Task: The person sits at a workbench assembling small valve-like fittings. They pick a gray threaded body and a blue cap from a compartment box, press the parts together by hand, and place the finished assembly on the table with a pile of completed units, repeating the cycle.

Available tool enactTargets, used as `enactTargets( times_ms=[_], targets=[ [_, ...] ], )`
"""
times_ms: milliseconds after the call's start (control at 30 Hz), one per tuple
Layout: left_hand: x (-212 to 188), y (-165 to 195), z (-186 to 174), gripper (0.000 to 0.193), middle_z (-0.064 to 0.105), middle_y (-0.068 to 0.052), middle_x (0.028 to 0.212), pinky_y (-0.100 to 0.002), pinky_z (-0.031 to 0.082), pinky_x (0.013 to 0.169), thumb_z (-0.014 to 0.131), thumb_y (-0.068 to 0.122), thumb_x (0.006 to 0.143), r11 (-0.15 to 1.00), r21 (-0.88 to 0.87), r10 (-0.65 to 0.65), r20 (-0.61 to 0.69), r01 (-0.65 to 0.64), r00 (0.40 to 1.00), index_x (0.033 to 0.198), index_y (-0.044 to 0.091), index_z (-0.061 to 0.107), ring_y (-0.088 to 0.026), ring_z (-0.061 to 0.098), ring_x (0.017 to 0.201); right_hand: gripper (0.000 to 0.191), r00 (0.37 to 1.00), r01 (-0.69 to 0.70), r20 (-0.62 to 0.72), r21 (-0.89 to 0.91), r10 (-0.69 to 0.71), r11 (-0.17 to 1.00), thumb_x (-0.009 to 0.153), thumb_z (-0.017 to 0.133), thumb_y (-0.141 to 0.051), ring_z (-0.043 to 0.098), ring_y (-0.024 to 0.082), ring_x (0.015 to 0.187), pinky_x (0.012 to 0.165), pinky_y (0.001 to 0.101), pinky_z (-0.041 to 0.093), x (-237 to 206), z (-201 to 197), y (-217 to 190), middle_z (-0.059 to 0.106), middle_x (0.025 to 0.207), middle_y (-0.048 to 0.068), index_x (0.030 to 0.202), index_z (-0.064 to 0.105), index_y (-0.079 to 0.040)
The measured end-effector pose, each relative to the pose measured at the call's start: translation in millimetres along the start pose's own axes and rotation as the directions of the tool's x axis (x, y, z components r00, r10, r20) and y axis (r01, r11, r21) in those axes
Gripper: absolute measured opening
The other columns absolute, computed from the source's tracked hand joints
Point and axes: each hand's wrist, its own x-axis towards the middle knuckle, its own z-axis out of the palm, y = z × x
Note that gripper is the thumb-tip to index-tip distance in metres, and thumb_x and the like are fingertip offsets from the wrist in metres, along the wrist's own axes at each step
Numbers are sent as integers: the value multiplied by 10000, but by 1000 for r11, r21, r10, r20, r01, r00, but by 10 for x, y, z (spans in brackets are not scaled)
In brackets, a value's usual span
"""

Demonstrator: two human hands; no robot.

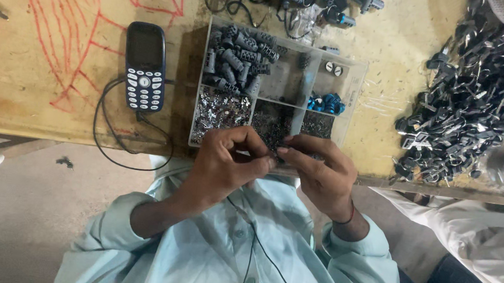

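A tiny dark part (276,153), too small to be identified with certainty, is pinched between the fingertips of the left hand (227,163) and the right hand (320,172), which are brought together just over the near edge of a clear plastic compartment box (357,84). The box is set on a worn yellow wooden table (398,45) and is filled with grey ribbed connectors (237,56), small blue pieces (326,103) and shiny metal bits (219,111). A dark blue keypad phone (144,66) is seen beside it, and a heap of black clips (470,102) lies well apart.
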Motion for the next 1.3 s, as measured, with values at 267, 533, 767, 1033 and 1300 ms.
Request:
enactTargets(
  times_ms=[267,533,767,1033,1300],
  targets=[
    [27,36,32,125,654,-29,726,-228,492,520,761,53,871,996,-74,-46,0,45,999,838,0,653,-63,599,587,406,1000,-8,-9,-39,7,999,810,749,105,748,224,958,789,330,611,-46,28,26,713,1131,96,1145,756,-125],
    [0,-70,211,155,703,-90,1087,-265,579,800,710,22,973,813,390,472,-5,-433,881,1109,-19,648,-110,696,951,415,996,-76,-68,-178,65,981,787,817,20,732,230,843,718,340,590,157,-21,-247,696,1043,81,1185,741,-72],
    [-12,-210,94,127,780,-131,1061,-293,643,866,718,-35,962,933,113,350,-54,-342,935,1089,-28,713,-164,767,981,317,877,-360,356,40,323,932,806,796,-30,740,204,760,657,322,573,349,-387,-140,704,856,59,1117,745,-64],
    [12,-151,55,168,774,-116,1079,-289,627,851,741,-48,928,756,342,535,167,-558,828,1073,32,711,-211,788,980,146,948,-312,-52,-362,315,878,867,791,-29,678,319,761,639,395,514,596,-15,721,689,912,139,968,686,-33],
    [114,-107,-48,415,678,-163,1255,-403,602,941,686,-113,826,400,533,640,420,-746,643,1219,9,624,-331,698,1140,133,761,-636,285,508,583,582,1025,640,59,662,113,801,693,257,552,154,-397,353,696,1026,74,1151,672,30]
  ],
)
